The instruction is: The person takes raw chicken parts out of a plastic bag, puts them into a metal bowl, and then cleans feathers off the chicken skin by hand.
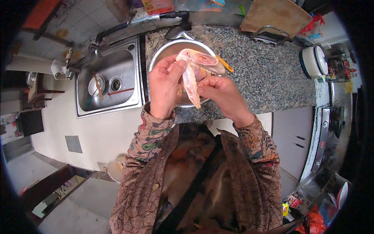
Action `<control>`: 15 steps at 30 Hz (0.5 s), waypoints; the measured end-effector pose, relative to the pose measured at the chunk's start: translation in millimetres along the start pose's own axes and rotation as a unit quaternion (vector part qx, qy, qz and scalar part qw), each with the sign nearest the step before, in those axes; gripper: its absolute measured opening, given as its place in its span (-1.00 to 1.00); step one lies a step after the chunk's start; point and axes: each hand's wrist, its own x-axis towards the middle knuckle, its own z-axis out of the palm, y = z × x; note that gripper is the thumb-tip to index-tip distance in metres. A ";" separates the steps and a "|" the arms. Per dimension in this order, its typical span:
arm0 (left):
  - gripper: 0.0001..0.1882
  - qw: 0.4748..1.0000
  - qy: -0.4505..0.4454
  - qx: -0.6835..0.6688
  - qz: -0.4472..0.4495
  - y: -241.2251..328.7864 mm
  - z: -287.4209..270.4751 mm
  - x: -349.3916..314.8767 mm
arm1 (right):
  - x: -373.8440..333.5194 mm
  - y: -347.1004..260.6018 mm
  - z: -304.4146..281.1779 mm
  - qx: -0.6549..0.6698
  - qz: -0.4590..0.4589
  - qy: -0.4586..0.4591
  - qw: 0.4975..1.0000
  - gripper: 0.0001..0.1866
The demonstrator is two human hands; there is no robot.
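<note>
Above a round metal bowl (157, 54) on the granite counter, I hold up a raw chicken wing (189, 76), bent at its joint. My left hand (166, 80) pinches it near the bend with thumb and fingers. My right hand (222, 91) grips the wing from the other side, its thumb and fingertips pressed at the lower, pointed end. Some more raw meat seems to lie in the bowl beneath, mostly hidden by the wing and my hands. A knife with a yellow handle (224, 64) rests beside the bowl on the right.
A spatula (178, 34) lies behind the bowl. To the left is a steel sink (109, 105) with a white bowl (96, 86) and chopsticks in it. A wooden cutting board (274, 17) stands at the back right. Further right is a white rice cooker (313, 62).
</note>
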 end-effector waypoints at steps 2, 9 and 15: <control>-0.75 1.000 0.000 -0.020 0.005 0.5 0.8 0.1 | 2.9 0.8 0.7 -0.004 -0.001 0.000 1.000 -0.82; -0.75 0.998 0.034 -0.042 0.038 5.6 -5.0 1.5 | 3.5 7.5 5.2 0.107 0.057 -0.004 0.993 -0.81; -0.74 0.989 0.071 -0.070 0.110 9.0 -10.3 4.5 | -8.1 -11.2 15.2 0.090 0.053 0.000 0.995 -0.79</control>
